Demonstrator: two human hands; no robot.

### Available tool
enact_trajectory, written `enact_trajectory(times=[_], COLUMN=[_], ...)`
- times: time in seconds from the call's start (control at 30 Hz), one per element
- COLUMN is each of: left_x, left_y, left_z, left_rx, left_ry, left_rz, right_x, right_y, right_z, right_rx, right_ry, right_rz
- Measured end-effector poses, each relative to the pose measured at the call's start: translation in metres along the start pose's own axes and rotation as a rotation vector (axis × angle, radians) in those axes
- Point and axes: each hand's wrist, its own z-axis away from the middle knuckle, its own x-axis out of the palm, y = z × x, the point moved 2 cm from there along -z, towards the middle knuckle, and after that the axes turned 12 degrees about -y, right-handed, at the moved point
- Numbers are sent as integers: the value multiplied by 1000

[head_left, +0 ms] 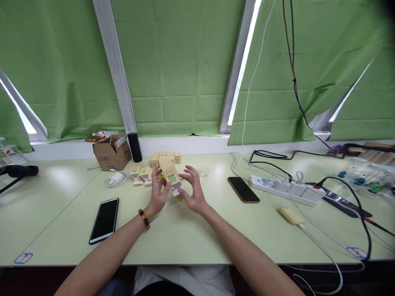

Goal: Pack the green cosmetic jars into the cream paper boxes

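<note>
A small tan carton [171, 176] with a green-tinted window is tilted above the table between my hands. White flaps show at its lower end. My left hand [158, 195] is closed on its left side, fingers and thumb pinching it. My right hand [195, 193] grips from the other side, its thumb at the lower flap and its index finger bent toward the carton's edge. A small yellowish item [180, 198], too small to name, shows just under the flap. Similar cartons with flaps open [140, 174] lie behind my left hand.
Several closed cartons [166, 155] stand farther back, near a brown cardboard box [112, 154] and a black cylinder [135, 147]. A clear round dish [203, 172] sits right of my hands. Phones [105, 220] [243, 189] flank me. A power strip [282, 190] and cables spread to the right.
</note>
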Motion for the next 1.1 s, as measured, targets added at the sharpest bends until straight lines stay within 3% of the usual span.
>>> enact_trajectory(times=[0.3, 0.53, 0.73, 1.1], left_x=[-14, -14, -13, -11], left_y=[-9, -4, -1, -3], left_z=[-4, -4, -1, -1], left_rx=[-34, -41, -21, 14], left_ry=[43, -9, -104, -96], left_rz=[-257, -278, -142, -317], right_x=[-2, -2, -3, -3], right_y=[11, 21, 20, 18], right_z=[1, -1, -3, -2], right_rx=[151, 198, 222, 245], right_ry=[-101, -66, -34, -32], right_rz=[-232, -340, -402, -432])
